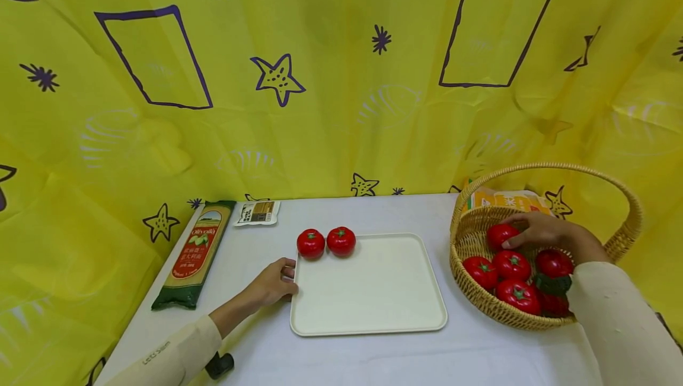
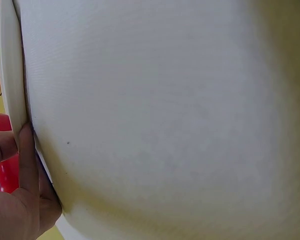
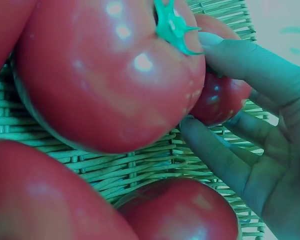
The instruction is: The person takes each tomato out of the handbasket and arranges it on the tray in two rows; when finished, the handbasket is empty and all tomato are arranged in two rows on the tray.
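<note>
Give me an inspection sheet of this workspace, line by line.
Surface: white table.
Job's things: two tomatoes on the tray, far left corner; more tomatoes in the basket.
Clutter: long packet and small white packet at left; orange packet behind the basket; unclear black thing by left sleeve.
Hands: left hand pinches the tray's left edge; right hand holds a tomato inside the basket.
Cables: nothing seen.
Surroundings: yellow patterned curtain behind the table.

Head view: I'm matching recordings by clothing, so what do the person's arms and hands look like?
The left sleeve and right sleeve are long and pale cream. Small dark lettering runs along the left one, and a black piece juts out beside it. The left hand and right hand wear no gloves.
</note>
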{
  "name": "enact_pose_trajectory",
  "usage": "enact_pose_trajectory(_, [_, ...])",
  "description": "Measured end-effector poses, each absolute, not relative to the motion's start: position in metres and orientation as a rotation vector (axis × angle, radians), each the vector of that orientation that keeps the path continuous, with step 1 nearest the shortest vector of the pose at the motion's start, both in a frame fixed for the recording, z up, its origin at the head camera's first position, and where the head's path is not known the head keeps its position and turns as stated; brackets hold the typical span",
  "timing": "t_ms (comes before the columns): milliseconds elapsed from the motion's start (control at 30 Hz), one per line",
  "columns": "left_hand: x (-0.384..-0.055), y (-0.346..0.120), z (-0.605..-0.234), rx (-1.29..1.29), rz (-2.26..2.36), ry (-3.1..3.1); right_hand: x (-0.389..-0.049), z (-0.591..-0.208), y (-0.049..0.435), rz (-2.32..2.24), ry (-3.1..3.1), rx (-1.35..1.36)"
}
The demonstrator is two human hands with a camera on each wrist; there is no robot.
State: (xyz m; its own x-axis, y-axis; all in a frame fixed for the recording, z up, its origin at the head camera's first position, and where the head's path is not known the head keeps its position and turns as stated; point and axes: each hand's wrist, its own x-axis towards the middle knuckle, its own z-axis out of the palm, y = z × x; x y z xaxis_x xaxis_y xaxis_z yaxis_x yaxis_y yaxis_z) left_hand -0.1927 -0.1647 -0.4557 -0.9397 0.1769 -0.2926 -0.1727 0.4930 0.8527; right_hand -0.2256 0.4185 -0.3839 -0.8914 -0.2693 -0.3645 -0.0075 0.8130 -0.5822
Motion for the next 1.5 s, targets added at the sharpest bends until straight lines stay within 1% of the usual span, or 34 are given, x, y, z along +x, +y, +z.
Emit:
enact_pose_trajectory(567, [-0.192,-0.164,-0.454,0.003,1.412,2.413,-0.223,-0.385,0.416,-0.955,2.476,-0.185])
enact_pose_trajectory(933, [-0.193,-0.165,-0.455,-0.009,1.399,2.414,-0.222,-0.384,0.417,-1.167,2.406,-0.191])
enact_pose_trajectory(1500, [-0.194,-0.166,-0.457,-0.017,1.400,2.422,-0.215,-0.371,0.405,-1.137,2.475,-0.176])
